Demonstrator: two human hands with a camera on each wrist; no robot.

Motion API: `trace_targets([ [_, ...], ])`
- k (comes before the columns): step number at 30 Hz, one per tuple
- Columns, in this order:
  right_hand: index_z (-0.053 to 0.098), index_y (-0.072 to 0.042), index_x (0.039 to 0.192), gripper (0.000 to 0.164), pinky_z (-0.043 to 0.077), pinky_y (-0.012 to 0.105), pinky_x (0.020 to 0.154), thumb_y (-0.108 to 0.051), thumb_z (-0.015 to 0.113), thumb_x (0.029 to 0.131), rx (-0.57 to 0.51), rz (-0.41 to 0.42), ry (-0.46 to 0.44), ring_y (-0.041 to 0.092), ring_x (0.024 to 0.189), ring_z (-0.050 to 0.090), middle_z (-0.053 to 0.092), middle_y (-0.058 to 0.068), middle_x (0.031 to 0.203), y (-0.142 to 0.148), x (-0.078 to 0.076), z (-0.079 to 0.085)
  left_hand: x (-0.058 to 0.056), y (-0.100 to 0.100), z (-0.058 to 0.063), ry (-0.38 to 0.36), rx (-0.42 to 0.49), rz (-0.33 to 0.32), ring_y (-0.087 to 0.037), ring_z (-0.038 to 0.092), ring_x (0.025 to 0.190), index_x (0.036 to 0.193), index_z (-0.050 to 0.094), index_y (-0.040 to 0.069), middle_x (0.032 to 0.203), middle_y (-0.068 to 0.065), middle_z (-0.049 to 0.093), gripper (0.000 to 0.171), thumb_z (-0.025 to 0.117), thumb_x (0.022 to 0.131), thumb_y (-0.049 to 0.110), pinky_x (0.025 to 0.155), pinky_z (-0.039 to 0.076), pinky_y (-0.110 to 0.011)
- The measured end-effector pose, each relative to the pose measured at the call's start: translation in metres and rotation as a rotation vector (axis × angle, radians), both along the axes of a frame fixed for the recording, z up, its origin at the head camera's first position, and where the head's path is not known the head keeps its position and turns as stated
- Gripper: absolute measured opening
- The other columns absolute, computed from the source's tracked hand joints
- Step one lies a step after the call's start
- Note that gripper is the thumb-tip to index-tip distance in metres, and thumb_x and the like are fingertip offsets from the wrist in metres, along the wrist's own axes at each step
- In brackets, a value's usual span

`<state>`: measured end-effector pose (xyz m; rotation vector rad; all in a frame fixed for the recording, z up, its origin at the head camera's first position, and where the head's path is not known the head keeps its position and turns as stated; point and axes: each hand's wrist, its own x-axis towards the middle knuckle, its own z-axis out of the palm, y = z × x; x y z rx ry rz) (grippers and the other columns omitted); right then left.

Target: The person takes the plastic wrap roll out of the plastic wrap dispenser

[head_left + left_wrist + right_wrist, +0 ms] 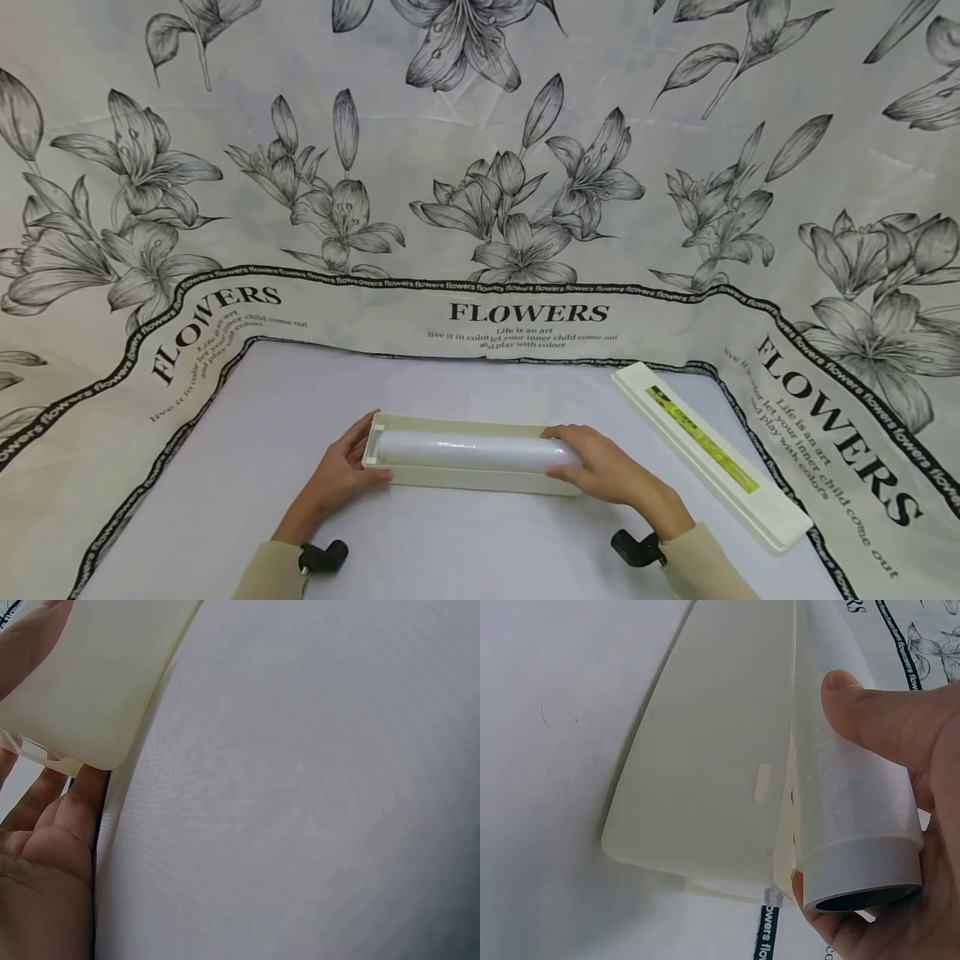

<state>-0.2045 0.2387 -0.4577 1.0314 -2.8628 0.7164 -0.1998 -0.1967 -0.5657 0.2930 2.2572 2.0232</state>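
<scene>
A long cream plastic box [480,479] lies across the white cloth in the head view, its top uncovered. In it is a roll of cling film [465,448], whose right end stands out above the box wall in the right wrist view. My left hand [341,475] grips the box's left end, thumb on the front wall. In the left wrist view the fingers [82,802] reach under the end of the box. My right hand [607,471] holds the right end of the cling film roll [847,772], thumb over it and fingers beneath its hollow core.
To the right, a long cream lid [675,446] with a yellow-green label lies diagonally, its near end over the cloth's black printed border. White cloth [450,550] covers the table. A flower-printed sheet [525,208] rises behind it.
</scene>
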Motion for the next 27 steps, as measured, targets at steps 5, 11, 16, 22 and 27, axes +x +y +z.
trace_targets([
  [5, 0.064, -0.009, 0.131, 0.045, 0.053, 0.041, 0.088, -0.033, 0.074, 0.095, -0.009, -0.021, -0.005, 0.021, 0.107, 0.063, 0.07, 0.007, 0.126, 0.002, 0.0, 0.002, 0.0, 0.0, 0.001, -0.013, -0.005, 0.009, -0.038, 0.039, 0.149, 0.164, 0.027, 0.015, 0.164, -0.016, 0.036, 0.11, 0.092, 0.075, 0.008, 0.101, 0.05, -0.02],
  [11, 0.064, -0.008, 0.131, 0.045, 0.053, 0.041, 0.087, -0.033, 0.074, 0.095, -0.027, -0.04, -0.017, 0.021, 0.107, 0.062, 0.069, 0.007, 0.127, 0.005, 0.002, 0.005, 0.001, -0.001, 0.002, -0.015, 0.006, 0.007, -0.037, 0.04, 0.149, 0.164, 0.027, 0.015, 0.163, -0.015, 0.037, 0.111, 0.092, 0.075, 0.009, 0.102, 0.05, -0.021],
  [16, 0.064, -0.009, 0.132, 0.044, 0.054, 0.042, 0.09, -0.032, 0.074, 0.095, -0.049, -0.062, -0.033, 0.02, 0.109, 0.062, 0.069, 0.006, 0.128, 0.007, 0.002, 0.006, 0.002, -0.001, 0.001, -0.016, 0.001, 0.004, -0.034, 0.039, 0.15, 0.164, 0.027, 0.015, 0.164, -0.014, 0.036, 0.11, 0.091, 0.075, 0.009, 0.103, 0.049, -0.019],
  [22, 0.064, -0.011, 0.132, 0.044, 0.054, 0.045, 0.093, -0.032, 0.075, 0.094, -0.079, -0.085, -0.027, 0.021, 0.111, 0.062, 0.069, 0.004, 0.129, 0.011, 0.001, 0.006, 0.0, 0.0, 0.0, 0.001, 0.003, -0.005, -0.036, 0.034, 0.152, 0.164, 0.025, 0.013, 0.165, -0.017, 0.033, 0.109, 0.09, 0.077, 0.006, 0.103, 0.047, -0.016],
  [27, 0.065, -0.01, 0.132, 0.046, 0.052, 0.05, 0.097, -0.032, 0.076, 0.094, -0.094, -0.108, -0.009, 0.026, 0.117, 0.063, 0.068, 0.006, 0.131, 0.017, 0.0, 0.003, 0.0, 0.0, -0.001, 0.003, 0.021, -0.01, -0.038, 0.029, 0.153, 0.164, 0.025, 0.012, 0.167, -0.018, 0.03, 0.108, 0.089, 0.077, 0.005, 0.104, 0.044, -0.014],
])
